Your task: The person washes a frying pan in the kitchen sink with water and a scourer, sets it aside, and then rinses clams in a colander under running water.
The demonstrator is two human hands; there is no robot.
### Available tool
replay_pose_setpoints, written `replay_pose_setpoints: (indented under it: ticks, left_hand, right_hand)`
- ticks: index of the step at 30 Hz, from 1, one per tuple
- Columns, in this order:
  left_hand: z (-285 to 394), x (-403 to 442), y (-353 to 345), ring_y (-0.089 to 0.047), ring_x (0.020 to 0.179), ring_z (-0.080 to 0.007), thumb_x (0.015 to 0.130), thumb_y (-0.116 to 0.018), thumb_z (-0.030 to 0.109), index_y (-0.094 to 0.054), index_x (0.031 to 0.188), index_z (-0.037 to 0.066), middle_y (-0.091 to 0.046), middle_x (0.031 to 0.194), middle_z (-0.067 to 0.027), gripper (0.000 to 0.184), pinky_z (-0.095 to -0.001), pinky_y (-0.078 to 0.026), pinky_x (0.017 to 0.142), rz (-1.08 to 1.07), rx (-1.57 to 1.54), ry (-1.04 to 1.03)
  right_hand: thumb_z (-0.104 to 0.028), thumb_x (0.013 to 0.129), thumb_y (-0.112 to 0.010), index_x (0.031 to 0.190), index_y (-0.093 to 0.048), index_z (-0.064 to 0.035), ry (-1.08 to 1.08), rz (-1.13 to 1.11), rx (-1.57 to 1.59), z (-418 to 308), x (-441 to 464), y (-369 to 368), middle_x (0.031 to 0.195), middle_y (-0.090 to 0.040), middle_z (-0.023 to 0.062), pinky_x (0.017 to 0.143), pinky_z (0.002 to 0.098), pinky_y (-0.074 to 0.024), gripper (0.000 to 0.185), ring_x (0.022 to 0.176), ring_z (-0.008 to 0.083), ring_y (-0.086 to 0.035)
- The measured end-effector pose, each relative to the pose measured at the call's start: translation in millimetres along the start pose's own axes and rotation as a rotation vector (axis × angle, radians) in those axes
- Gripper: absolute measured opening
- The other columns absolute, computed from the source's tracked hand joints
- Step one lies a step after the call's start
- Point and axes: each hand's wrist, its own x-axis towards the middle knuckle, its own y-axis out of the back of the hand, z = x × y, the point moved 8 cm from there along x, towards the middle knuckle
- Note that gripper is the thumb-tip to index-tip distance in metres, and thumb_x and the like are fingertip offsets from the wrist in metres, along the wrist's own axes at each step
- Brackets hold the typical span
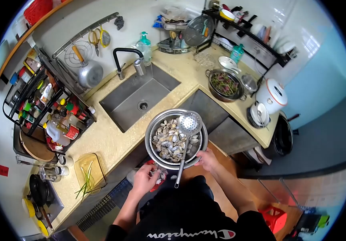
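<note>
A metal bowl [148,138] full of clams [168,138] is in front of my body, just beyond the sink's near edge. A skimmer [189,123] lies across it, its perforated head on the clams and its handle over the near rim. My right hand [208,160] grips the bowl's right rim, thumb on top. Below the bowl's left rim is my left hand [145,178], its fingers curled; what they hold, if anything, I cannot make out. Under that hand a red container [155,187] with pale shells shows, partly hidden.
A steel sink [116,105] with a black faucet [118,64] is set into the counter. On the right stand a pot of greens [226,84] and a white rice cooker [271,94]. Scallions lie on a cutting board [96,170] at left. A red stool [274,219] stands on the floor.
</note>
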Motion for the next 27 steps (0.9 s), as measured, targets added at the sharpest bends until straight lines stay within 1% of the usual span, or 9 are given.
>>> replay_pose_setpoints:
  ticks: [3, 7, 14, 17, 21, 22, 23, 25, 27]
  left_hand:
    - [-4, 40, -22, -0.060, 0.063, -0.0191, 0.084, -0.071, 0.014, -0.066, 0.096, -0.001, -0.063, 0.081, -0.0122, 0.020, -0.0305, -0.050, 0.060, -0.001, -0.153, 0.088]
    - [-7, 78, -29, -0.059, 0.063, -0.0174, 0.084, -0.070, 0.014, -0.064, 0.099, -0.002, -0.063, 0.079, -0.0105, 0.022, -0.0297, -0.050, 0.060, 0.154, -0.081, 0.183]
    - [-44, 105, -46, -0.059, 0.068, -0.0094, 0.088, -0.069, 0.013, -0.061, 0.104, -0.002, -0.064, 0.078, -0.0045, 0.024, -0.0258, -0.049, 0.062, 0.306, -0.212, 0.459]
    - [-59, 130, -39, -0.060, 0.070, -0.0101, 0.088, -0.068, 0.013, -0.061, 0.107, -0.003, -0.065, 0.079, -0.0058, 0.025, -0.0254, -0.049, 0.063, 0.384, -0.272, 0.514]
    - [-71, 200, -4, -0.065, 0.098, -0.0217, 0.088, -0.068, 0.015, -0.055, 0.125, -0.003, -0.066, 0.107, -0.0177, 0.043, -0.0320, -0.053, 0.078, 0.452, -0.063, 0.350]
    - [-80, 224, 6, -0.063, 0.107, -0.0292, 0.088, -0.068, 0.018, -0.052, 0.128, -0.003, -0.062, 0.117, -0.0221, 0.048, -0.0355, -0.052, 0.083, 0.401, 0.049, 0.330]
    - [-79, 250, 19, -0.062, 0.107, -0.0349, 0.087, -0.068, 0.020, -0.052, 0.128, -0.003, -0.060, 0.120, -0.0240, 0.050, -0.0388, -0.051, 0.087, 0.410, 0.063, 0.283]
    - [-99, 308, 38, -0.060, 0.109, -0.0380, 0.086, -0.067, 0.018, -0.050, 0.130, -0.003, -0.060, 0.119, -0.0249, 0.052, -0.0419, -0.049, 0.090, 0.402, 0.143, 0.166]
    - [-118, 373, 55, -0.056, 0.114, -0.0412, 0.084, -0.067, 0.018, -0.046, 0.133, -0.002, -0.058, 0.123, -0.0262, 0.057, -0.0439, -0.046, 0.097, 0.288, 0.166, 0.194]
  right_hand:
    - [0.000, 0.077, -0.055, 0.112, -0.056, -0.0034, -0.056, 0.000, -0.008, -24, 62, 12, 0.092, -0.068, 0.0129, 0.052, 0.0417, -0.0588, 0.035, 0.071, 0.0271, -0.069]
    - [0.001, 0.077, -0.056, 0.111, -0.053, -0.0048, -0.087, -0.175, -0.016, -66, 144, 9, 0.090, -0.067, 0.0130, 0.056, 0.0461, -0.0593, 0.035, 0.072, 0.0298, -0.069]
    - [0.000, 0.078, -0.056, 0.107, -0.052, -0.0062, -0.135, -0.216, -0.141, -134, 240, -5, 0.086, -0.066, 0.0119, 0.055, 0.0439, -0.0574, 0.030, 0.064, 0.0271, -0.067]
    - [0.000, 0.077, -0.056, 0.106, -0.051, -0.0055, -0.171, -0.237, -0.179, -147, 279, -6, 0.085, -0.065, 0.0117, 0.053, 0.0439, -0.0571, 0.030, 0.062, 0.0270, -0.066]
    - [0.000, 0.077, -0.056, 0.106, -0.051, -0.0046, -0.187, -0.219, -0.228, -169, 318, -6, 0.082, -0.062, 0.0113, 0.049, 0.0442, -0.0562, 0.030, 0.060, 0.0268, -0.065]
    - [0.000, 0.076, -0.056, 0.106, -0.051, -0.0038, -0.178, -0.226, -0.211, -172, 329, -6, 0.079, -0.061, 0.0108, 0.047, 0.0439, -0.0556, 0.031, 0.059, 0.0266, -0.064]
    - [0.000, 0.076, -0.056, 0.106, -0.051, -0.0040, -0.185, -0.225, -0.218, -178, 335, -8, 0.079, -0.062, 0.0109, 0.047, 0.0439, -0.0557, 0.031, 0.059, 0.0267, -0.064]
    - [0.000, 0.075, -0.056, 0.105, -0.052, -0.0042, -0.198, -0.217, -0.233, -193, 343, -13, 0.079, -0.062, 0.0111, 0.047, 0.0439, -0.0559, 0.031, 0.058, 0.0269, -0.064]
    - [-0.001, 0.075, -0.056, 0.104, -0.055, -0.0049, -0.235, -0.258, -0.274, -202, 357, -13, 0.082, -0.063, 0.0111, 0.047, 0.0436, -0.0559, 0.030, 0.061, 0.0271, -0.065]
